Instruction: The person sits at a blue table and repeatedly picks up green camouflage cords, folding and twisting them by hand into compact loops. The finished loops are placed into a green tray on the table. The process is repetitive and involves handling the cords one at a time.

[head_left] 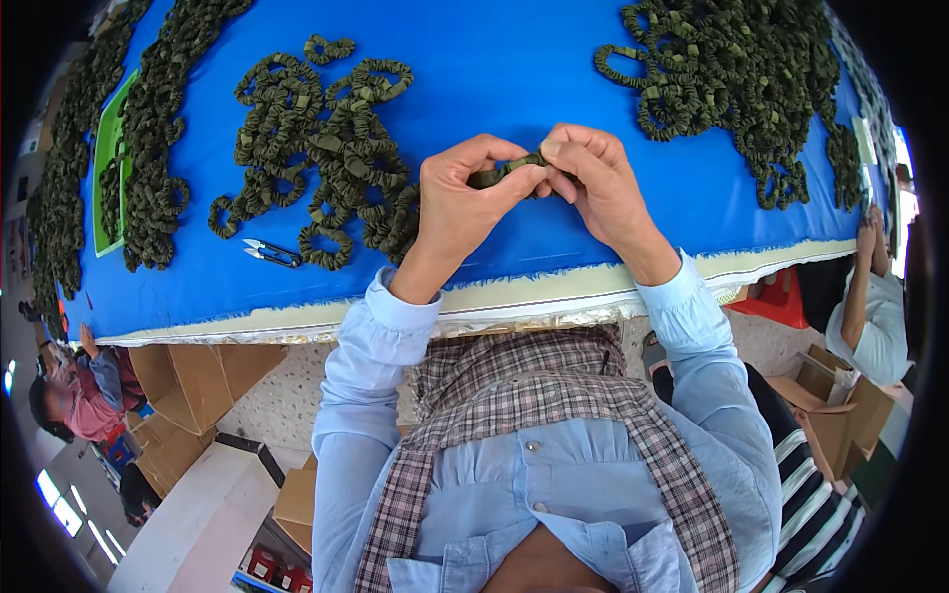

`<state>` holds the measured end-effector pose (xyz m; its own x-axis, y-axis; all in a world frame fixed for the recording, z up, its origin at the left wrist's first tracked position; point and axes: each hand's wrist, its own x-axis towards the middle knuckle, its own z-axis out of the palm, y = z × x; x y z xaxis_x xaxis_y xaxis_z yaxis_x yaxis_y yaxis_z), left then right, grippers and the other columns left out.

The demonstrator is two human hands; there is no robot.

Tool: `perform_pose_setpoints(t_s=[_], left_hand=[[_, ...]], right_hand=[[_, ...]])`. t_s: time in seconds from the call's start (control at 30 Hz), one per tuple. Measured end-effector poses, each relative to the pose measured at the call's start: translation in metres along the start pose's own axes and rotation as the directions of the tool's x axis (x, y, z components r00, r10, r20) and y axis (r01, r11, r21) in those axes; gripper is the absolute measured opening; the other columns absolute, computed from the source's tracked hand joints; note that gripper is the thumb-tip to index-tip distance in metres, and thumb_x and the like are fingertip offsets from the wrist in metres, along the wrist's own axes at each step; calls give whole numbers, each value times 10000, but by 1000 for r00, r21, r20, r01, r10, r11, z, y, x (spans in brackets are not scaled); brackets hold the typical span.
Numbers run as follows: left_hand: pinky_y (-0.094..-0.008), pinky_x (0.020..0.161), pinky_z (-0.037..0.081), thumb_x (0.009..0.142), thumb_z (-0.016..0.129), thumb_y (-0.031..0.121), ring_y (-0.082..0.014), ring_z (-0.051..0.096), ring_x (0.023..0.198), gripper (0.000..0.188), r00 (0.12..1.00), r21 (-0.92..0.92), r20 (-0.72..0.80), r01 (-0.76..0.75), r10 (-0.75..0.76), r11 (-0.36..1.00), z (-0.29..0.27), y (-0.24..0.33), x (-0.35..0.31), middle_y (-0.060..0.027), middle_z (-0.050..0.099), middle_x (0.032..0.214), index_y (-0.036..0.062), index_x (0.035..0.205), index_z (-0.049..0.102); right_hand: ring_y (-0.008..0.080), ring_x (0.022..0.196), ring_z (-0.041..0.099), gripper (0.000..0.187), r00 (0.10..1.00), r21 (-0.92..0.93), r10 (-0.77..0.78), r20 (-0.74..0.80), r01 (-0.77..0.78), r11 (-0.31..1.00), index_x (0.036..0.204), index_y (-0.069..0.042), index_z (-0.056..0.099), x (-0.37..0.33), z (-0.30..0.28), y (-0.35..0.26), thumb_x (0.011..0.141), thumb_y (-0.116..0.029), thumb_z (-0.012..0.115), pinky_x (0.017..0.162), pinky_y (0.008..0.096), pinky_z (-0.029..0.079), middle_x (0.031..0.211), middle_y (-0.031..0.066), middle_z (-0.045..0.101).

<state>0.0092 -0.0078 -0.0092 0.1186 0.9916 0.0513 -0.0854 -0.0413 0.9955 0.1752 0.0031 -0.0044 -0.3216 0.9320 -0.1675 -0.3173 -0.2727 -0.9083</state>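
Note:
Both my hands meet above the near part of the blue-covered table, pinching one dark green scrunchie (487, 179) between them. My left hand (473, 190) curls round its left side, thumb and forefinger closed on it. The fingertips of my right hand (595, 180) pinch its other side; much of the scrunchie is hidden behind the fingers. Left of my hands lies a loose pile of green scrunchies (341, 148). A small pair of thread snips (271, 253) rests on the cloth at that pile's near edge.
A larger heap of scrunchies (727, 79) lies at the far right. More scrunchies (153, 128) line the left side beside a bright green tray (105, 168). Cardboard boxes (193, 381) stand below the table's edge. Other people sit at left (94, 395) and right (875, 306).

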Motion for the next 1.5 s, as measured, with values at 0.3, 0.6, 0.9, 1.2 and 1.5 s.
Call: perform_pose_setpoints(t_s=[0.3,0.6,0.9,1.2,1.5], left_hand=[[-186,526,391,851,597,-18,-41,523,611,126,994,-116,96,57,-46,992,-15,0,-2,-52,622,748,-49,973,604],[-215,628,465,915,484,-29,-92,566,685,183,981,-140,189,68,-40,988,-5,-6,6,-96,642,861,-34,1087,544],[-270,730,522,920,525,-5,-153,650,772,173,974,-229,199,155,-110,961,3,-10,2,-150,676,925,-36,1089,548],[-258,681,520,898,527,-41,-137,630,736,171,976,-286,196,144,-89,947,-1,-12,7,-131,653,931,-56,1068,537],[-228,631,450,833,480,-50,-94,547,692,277,962,-409,235,227,-139,884,-9,-1,7,-101,629,872,-38,1106,529]], right_hand=[[133,576,533,220,995,226,-96,-29,100,969,706,-42,577,6,-19,-7,895,-154,565,587,264,435,553,25,502],[113,780,588,228,986,-403,-104,127,148,903,995,5,629,-1,-24,-12,955,-207,555,705,255,474,827,58,633],[72,520,431,315,824,732,-522,221,214,647,963,-59,583,-33,-96,-109,993,-337,439,535,230,408,750,17,579],[60,623,533,225,989,-532,148,12,-119,838,983,-32,643,-6,-17,-35,914,-245,621,480,201,404,827,22,655],[10,492,367,226,975,129,208,84,-217,968,912,-41,589,-3,-18,-30,935,-265,613,423,176,249,763,19,613]])
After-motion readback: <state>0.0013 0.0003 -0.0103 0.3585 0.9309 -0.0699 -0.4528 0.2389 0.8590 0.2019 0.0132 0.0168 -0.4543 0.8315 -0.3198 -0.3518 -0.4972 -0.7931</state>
